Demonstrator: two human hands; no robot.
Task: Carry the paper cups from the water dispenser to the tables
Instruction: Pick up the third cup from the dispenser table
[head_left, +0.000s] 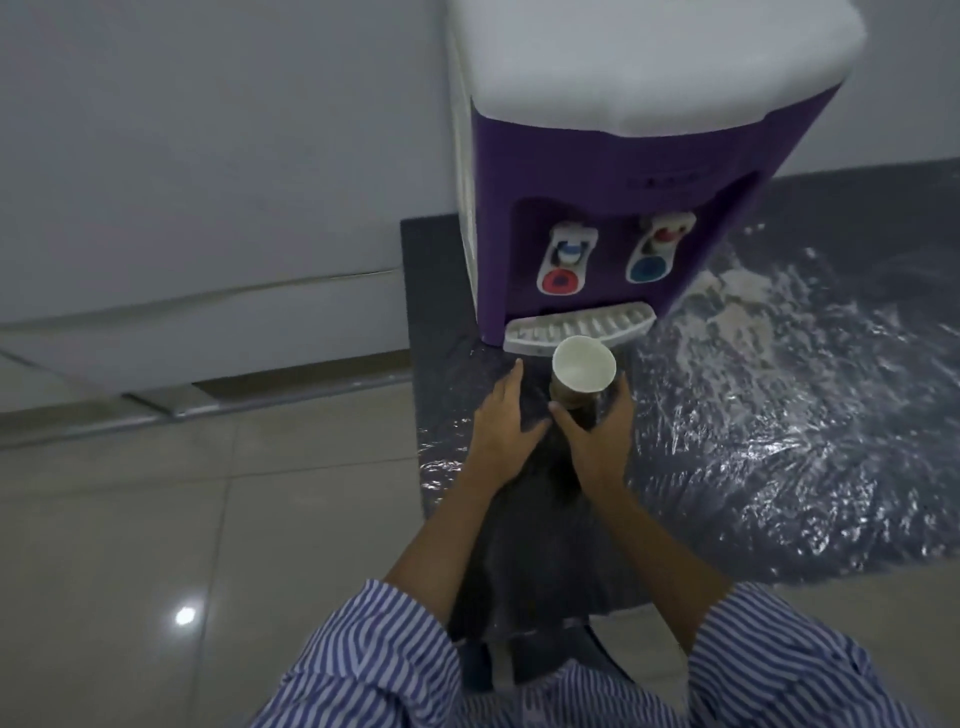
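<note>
Paper cup (584, 370): upright, mouth open, grasped low between thumb and fingers of my right hand (597, 441). My left hand (504, 426): just beside it, released, flat.

Ahead: the water dispenser (613, 171) blocks us, its drip tray (576, 332) jutting out just beyond the paper cup (584, 370).
Left: our left hand (506, 431) lies at the edge of the dark mat (441, 322); past it we see open tiled floor (208, 493).
Right: crinkled plastic sheet (779, 415) lies flat, nothing standing on it.
Far left: white wall (208, 156).
</note>
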